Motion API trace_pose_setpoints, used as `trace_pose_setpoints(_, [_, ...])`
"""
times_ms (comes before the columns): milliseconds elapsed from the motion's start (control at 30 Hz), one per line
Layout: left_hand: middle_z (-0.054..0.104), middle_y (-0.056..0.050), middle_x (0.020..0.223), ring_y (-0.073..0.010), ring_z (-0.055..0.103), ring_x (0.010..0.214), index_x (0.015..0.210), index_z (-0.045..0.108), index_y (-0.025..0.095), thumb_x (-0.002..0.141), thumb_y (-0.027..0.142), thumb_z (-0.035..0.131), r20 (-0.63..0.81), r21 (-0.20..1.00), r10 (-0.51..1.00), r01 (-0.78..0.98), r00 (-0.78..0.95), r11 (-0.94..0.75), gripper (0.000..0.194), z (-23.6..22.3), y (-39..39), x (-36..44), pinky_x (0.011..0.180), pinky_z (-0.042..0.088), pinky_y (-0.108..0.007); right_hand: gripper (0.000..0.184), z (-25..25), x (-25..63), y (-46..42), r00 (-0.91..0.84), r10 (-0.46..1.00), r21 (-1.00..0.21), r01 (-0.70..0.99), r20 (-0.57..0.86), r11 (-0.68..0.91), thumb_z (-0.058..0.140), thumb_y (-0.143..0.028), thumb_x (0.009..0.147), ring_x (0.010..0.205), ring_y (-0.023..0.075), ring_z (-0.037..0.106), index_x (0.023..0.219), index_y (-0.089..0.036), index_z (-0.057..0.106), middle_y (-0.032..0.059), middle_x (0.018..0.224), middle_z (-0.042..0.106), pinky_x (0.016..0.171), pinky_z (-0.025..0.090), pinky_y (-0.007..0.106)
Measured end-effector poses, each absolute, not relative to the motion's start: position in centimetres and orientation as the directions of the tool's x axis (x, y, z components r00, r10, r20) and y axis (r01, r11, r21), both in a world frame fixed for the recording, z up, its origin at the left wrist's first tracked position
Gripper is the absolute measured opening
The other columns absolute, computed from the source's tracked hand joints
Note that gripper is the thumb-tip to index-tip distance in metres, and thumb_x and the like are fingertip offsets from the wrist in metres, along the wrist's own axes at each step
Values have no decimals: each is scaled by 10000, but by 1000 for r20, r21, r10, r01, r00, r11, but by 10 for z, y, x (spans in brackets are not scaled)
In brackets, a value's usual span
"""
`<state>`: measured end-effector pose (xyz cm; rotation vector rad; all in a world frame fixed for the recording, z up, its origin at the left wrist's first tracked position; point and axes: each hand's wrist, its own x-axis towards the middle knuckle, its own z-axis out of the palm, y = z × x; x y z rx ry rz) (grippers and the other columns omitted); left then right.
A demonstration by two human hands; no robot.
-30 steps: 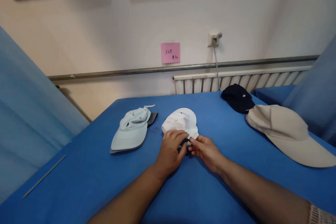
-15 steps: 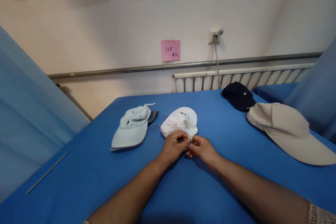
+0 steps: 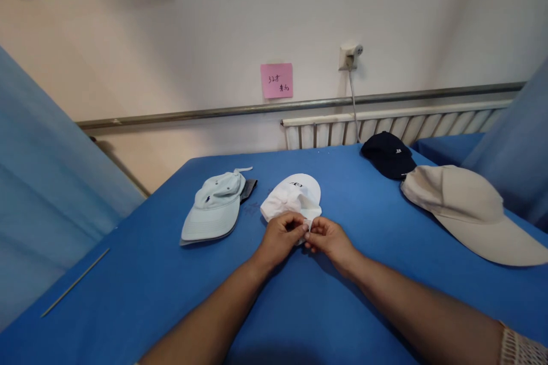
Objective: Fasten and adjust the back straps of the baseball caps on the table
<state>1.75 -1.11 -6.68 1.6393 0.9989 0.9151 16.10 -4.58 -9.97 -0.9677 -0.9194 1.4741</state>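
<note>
A white baseball cap point(image 3: 287, 198) with a small dark mark lies mid-table, its brim pointing away from me. At its near edge, my left hand point(image 3: 280, 238) is closed, pinching the cap's back strap between thumb and fingers. Close beside it, my right hand point(image 3: 330, 239) pinches the same strap from the right, the fingertips of both hands almost touching. The strap's fastening is too small to make out, and my fingers cover part of it.
Left of the white cap lies a pale mint cap point(image 3: 216, 205) on top of a dark one. At the right rest a navy cap point(image 3: 385, 154) and a large beige cap point(image 3: 464, 199). A thin stick point(image 3: 76, 282) lies on the blue tablecloth point(image 3: 171, 279) near the left edge.
My left fingers have come together into a pinch on the white cap's strap, near my right fingertips. Over the last half second the hands have barely moved.
</note>
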Motion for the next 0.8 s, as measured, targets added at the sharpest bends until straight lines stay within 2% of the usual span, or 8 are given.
trace_pose_setpoints(67, [638, -17, 709, -133, 561, 673, 728, 673, 139, 732, 331, 699, 113, 961, 921, 194, 373, -197, 194, -66, -11, 18, 637, 441, -246, 323, -100, 162, -45, -79, 993, -932, -346, -83, -106, 824, -329, 594, 517, 119, 572, 712, -177, 564, -21, 575, 603, 497, 413, 242])
trace_pose_setpoints(333, [611, -3, 654, -109, 527, 589, 716, 657, 127, 685, 356, 742, -8, 988, 936, 150, 351, -48, 247, -61, -11, 19, 569, 405, -228, 344, -100, 160, -45, -99, 991, -942, -316, -88, -115, 843, -350, 586, 501, 116, 575, 713, -177, 573, -27, 567, 603, 501, 413, 241])
trace_pose_setpoints(400, [611, -6, 662, -109, 529, 598, 719, 655, 125, 681, 366, 752, -20, 992, 940, 122, 340, -23, 262, -61, -12, 19, 573, 408, -227, 364, -98, 161, -47, -109, 989, -928, -349, -98, -130, 853, -372, 575, 511, 115, 574, 714, -170, 585, -15, 593, 617, 509, 419, 242])
trace_pose_setpoints(500, [615, -10, 666, -110, 529, 605, 721, 660, 126, 689, 394, 753, -17, 993, 935, 113, 354, -25, 285, -62, -11, 17, 579, 414, -228, 361, -94, 164, -50, -159, 976, -849, -484, -151, -211, 824, -423, 627, 578, 123, 592, 766, -159, 621, 16, 687, 647, 543, 436, 249])
trace_pose_setpoints(600, [622, -14, 672, -108, 526, 598, 746, 667, 125, 710, 413, 737, -11, 990, 912, 134, 410, -48, 299, -64, -10, 13, 573, 414, -226, 354, -93, 167, -50, -154, 964, -786, -559, -217, -266, 807, -432, 650, 582, 109, 573, 790, -156, 634, 4, 685, 629, 538, 417, 233])
trace_pose_setpoints(667, [626, -17, 683, -113, 531, 613, 763, 671, 129, 740, 408, 713, 22, 982, 900, 161, 435, -102, 284, -64, -10, 12, 585, 419, -230, 348, -93, 167, -50, -136, 968, -817, -519, -212, -252, 825, -405, 624, 547, 94, 540, 760, -152, 629, -13, 631, 602, 518, 388, 221])
trace_pose_setpoints(800, [651, -38, 770, -145, 571, 730, 747, 678, 145, 791, 352, 669, 178, 934, 879, 206, 443, -293, 212, -60, -14, 12, 690, 450, -264, 337, -96, 164, -48, -133, 980, -894, -404, -151, -193, 811, -408, 629, 508, 88, 521, 731, -147, 626, -17, 583, 591, 494, 362, 220])
